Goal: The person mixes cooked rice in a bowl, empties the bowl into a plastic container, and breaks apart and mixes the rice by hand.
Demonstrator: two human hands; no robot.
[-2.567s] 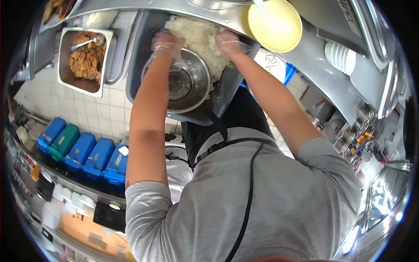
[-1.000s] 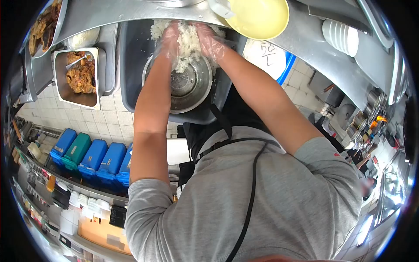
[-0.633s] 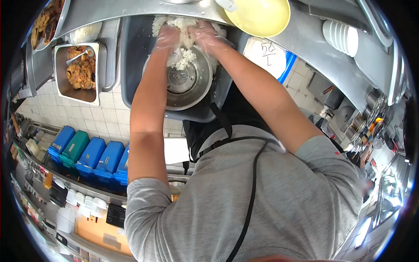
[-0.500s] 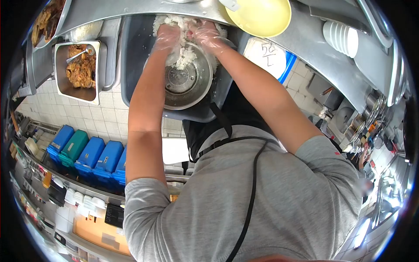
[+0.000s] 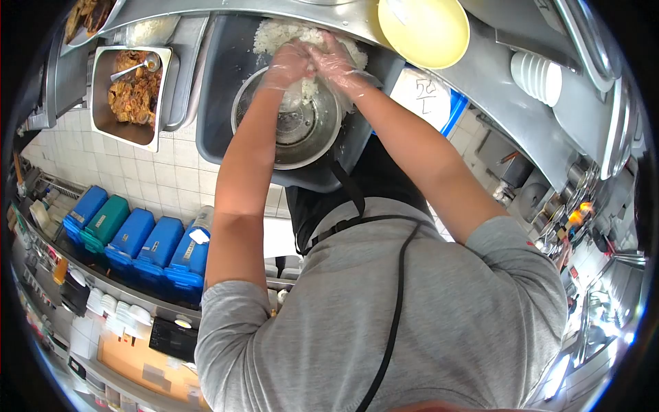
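Note:
My left hand [image 5: 291,63] and my right hand [image 5: 338,65], both in clear plastic gloves, meet over the near edge of a heap of white rice [image 5: 274,34]. Their fingers are closed together; whatever lies between them is mostly hidden. Below the hands a round steel bowl [image 5: 307,152] stands in a grey tub [image 5: 218,82], and a clump of rice [image 5: 309,89] shows over the bowl. The rice heap lies at the far side of the tub, behind my hands.
A yellow bowl [image 5: 425,34] sits on the steel counter [image 5: 491,86], with stacked white bowls [image 5: 537,78] at right. Left of the tub is a steel pan [image 5: 101,113] of brown food with a ladle. Blue and green bins [image 5: 104,224] stand lower left; a marked white lid [image 5: 420,99] is right.
My hands have come together from opposite sides of the rice heap. Rice now shows over the bowl. The view has shifted slightly.

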